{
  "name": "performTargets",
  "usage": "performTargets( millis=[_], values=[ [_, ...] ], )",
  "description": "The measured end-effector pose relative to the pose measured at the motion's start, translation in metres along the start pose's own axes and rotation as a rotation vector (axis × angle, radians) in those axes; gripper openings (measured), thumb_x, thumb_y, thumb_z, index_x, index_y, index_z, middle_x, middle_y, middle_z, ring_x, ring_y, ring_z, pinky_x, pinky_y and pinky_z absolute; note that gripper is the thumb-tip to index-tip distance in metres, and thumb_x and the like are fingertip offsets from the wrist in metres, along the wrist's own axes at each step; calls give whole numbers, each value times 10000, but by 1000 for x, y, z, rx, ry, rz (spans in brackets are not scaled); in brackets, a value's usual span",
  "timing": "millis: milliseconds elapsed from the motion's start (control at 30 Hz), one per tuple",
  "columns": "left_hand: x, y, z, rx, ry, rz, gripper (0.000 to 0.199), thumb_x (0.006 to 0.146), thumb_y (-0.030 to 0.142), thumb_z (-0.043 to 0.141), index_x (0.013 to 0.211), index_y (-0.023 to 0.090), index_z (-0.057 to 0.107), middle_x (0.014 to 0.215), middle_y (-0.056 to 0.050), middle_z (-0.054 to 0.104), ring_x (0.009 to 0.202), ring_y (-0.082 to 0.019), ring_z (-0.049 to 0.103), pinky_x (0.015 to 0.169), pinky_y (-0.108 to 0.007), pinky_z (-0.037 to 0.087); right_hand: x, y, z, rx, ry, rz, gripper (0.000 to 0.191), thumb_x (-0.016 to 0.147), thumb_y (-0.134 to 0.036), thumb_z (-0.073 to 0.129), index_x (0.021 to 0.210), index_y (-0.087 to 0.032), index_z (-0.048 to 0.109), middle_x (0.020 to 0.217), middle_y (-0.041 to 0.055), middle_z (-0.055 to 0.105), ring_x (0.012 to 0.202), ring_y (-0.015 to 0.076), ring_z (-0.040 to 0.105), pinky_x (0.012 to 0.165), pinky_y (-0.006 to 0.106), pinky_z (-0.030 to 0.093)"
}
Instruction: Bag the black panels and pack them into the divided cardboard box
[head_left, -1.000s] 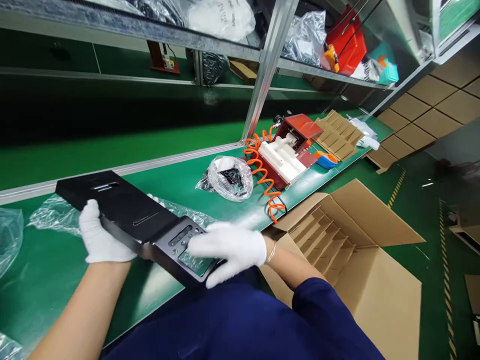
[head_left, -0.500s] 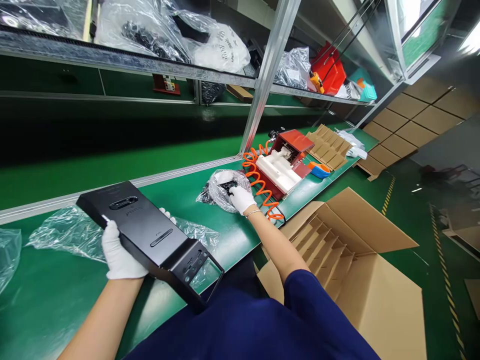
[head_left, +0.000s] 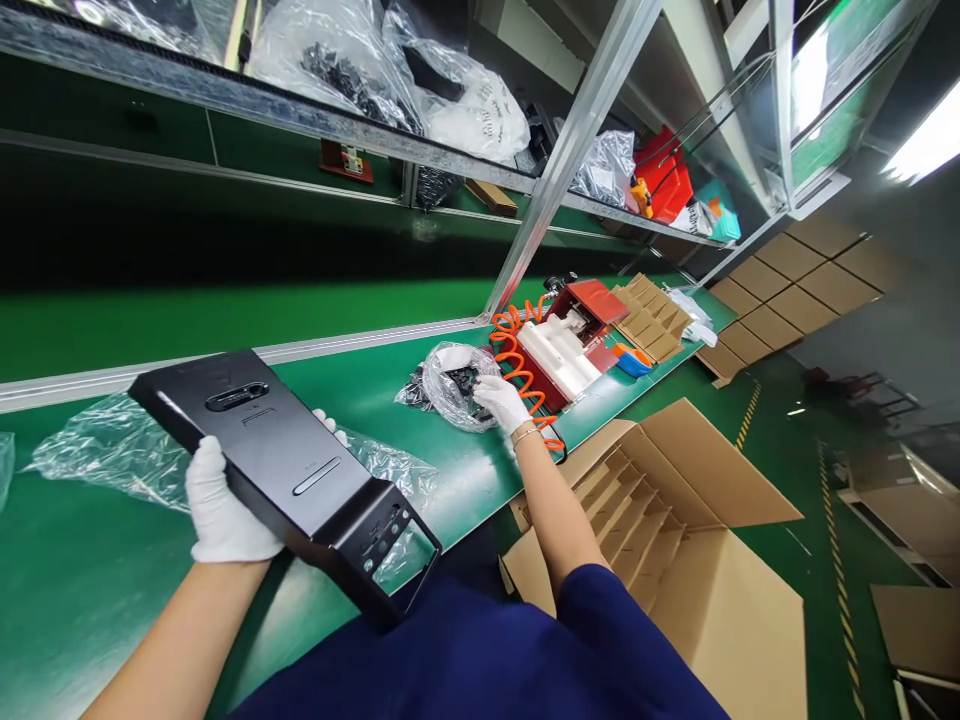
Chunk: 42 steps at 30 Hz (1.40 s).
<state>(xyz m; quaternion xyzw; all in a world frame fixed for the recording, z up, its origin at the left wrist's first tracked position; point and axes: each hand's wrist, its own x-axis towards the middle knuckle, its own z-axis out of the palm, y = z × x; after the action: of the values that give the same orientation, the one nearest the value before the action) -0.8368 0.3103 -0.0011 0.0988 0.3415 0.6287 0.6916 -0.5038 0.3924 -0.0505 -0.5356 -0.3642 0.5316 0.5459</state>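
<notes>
Clamping the black housing (head_left: 289,450) between thumb and fingers, the white-gloved left hand (head_left: 229,510) supports it from beneath, tilted over the green bench (head_left: 457,490), with its framed opening toward the person's body. Clear plastic sheeting (head_left: 112,450) lies behind it. To the right sits an open cardboard box (head_left: 750,600) with dividers inside. Farther out, the right hand (head_left: 502,402) reaches into the mouth of a clear bag (head_left: 457,415) of small black parts; whether its fingertips are closed I cannot tell. Beyond are an orange coiled hose (head_left: 527,376) and a red-and-white device (head_left: 559,355).
</notes>
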Motion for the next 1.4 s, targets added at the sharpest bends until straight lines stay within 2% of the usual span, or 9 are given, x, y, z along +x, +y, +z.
performTargets(
  millis=[167,300,533,633,767,900,1000,1200,1400],
  values=[
    [-3,4,2,7,6,15,928,465,691,794,1253,220,664,1136,-120,709,951,-327,676,683,-493,642,-5,0,9,138,15,39,208,713,-128,674,886,-212,596,785,-9,628,798,145,633,918,343,544],
    [-5,6,5,-8,-4,25,942,438,690,811,1231,201,675,1102,-119,723,910,-319,687,658,-475,645,-10,-2,16,186,11,22,95,825,-240,611,796,-244,521,718,-24,567,734,139,599,831,310,548],
    [0,2,-11,-127,-94,-70,931,538,611,813,1317,144,610,1152,-166,720,940,-360,703,754,-537,632,-21,-24,46,107,-188,26,78,811,-255,645,806,-224,573,750,9,627,672,146,586,620,277,515],
    [2,0,-16,-209,-120,-168,804,663,575,734,1318,129,597,1162,-171,720,978,-357,702,832,-531,615,-21,-39,81,3,-285,-28,47,794,-227,666,838,-213,655,630,-35,573,556,116,500,560,246,465],
    [3,-1,-15,-233,-127,-196,679,790,574,616,1305,132,605,1176,-156,716,987,-324,706,859,-488,607,-23,-59,152,-263,-475,-96,181,753,-217,694,921,-173,746,717,-7,663,604,111,560,597,240,489],
    [6,-2,-16,-311,-207,-183,579,817,539,607,1250,156,639,1121,-142,732,952,-310,715,869,-484,594,-31,-65,226,-412,-581,-54,105,743,-199,697,845,-171,702,720,-5,688,589,113,605,592,243,516],
    [10,-2,-21,-350,-216,-168,491,851,510,574,1201,175,657,1074,-124,747,924,-301,723,855,-474,596,-36,-61,259,-503,-615,-48,105,741,-222,717,751,-181,621,637,-32,647,516,97,570,508,210,462],
    [12,0,-28,-354,-223,-212,478,851,521,581,1165,171,670,1059,-125,755,925,-296,724,859,-455,593,-34,-54,270,-672,-591,-172,248,712,-378,750,688,-195,586,576,-61,546,530,96,460,503,219,344],
    [8,0,-23,-377,-302,-237,584,820,565,602,1235,155,648,1126,-144,729,966,-308,704,884,-481,577,-21,-62,265,-632,-787,-55,351,622,-485,763,675,-179,599,631,-51,548,597,106,460,552,237,334]
  ],
)
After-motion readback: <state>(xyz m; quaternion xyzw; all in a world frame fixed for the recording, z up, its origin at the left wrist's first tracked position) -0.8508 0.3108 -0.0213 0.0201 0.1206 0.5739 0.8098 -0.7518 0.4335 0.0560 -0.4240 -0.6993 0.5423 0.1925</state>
